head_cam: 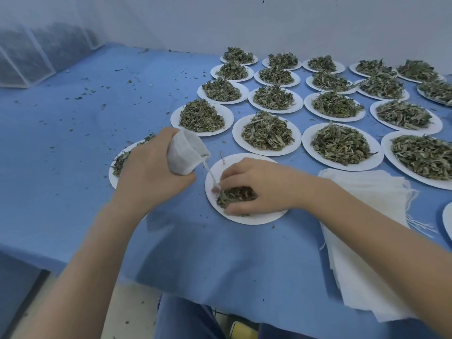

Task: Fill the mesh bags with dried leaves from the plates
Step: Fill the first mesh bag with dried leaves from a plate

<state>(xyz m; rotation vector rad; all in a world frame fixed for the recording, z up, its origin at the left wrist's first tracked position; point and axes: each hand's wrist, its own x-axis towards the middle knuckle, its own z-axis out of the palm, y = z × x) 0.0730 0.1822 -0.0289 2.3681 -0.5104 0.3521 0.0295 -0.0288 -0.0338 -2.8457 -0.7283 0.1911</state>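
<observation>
Right hand (259, 185): palm down on the near plate (247, 217), fingers curled round a small clump of leaves (234, 195), thumb beneath the clump. The rest of that plate is almost bare.

Left hand (151, 167): raised just left of the right hand, fingers and thumb wrapped round the lower part of a white mesh bag (186, 152). Bag mouth points up and to the right, above the near plate's left rim; partly open. Drawstring (209, 171) hangs from the mouth down to the right fingertips.

Under the left hand: a second plate (122, 155), mostly hidden, with some leaves showing at its left edge.

Right of the right forearm: a stack of flat empty bags (362, 231), loose strings trailing off its right side, reaching to the table's near edge.

Beyond both hands: rows of white plates (227, 118), each heaped with dried leaves, running away to the far right corner.

Underneath all: blue cloth (85, 143), scattered with leaf crumbs to the left of the left hand.

Far left corner: mesh panels (27, 59), blurred.
</observation>
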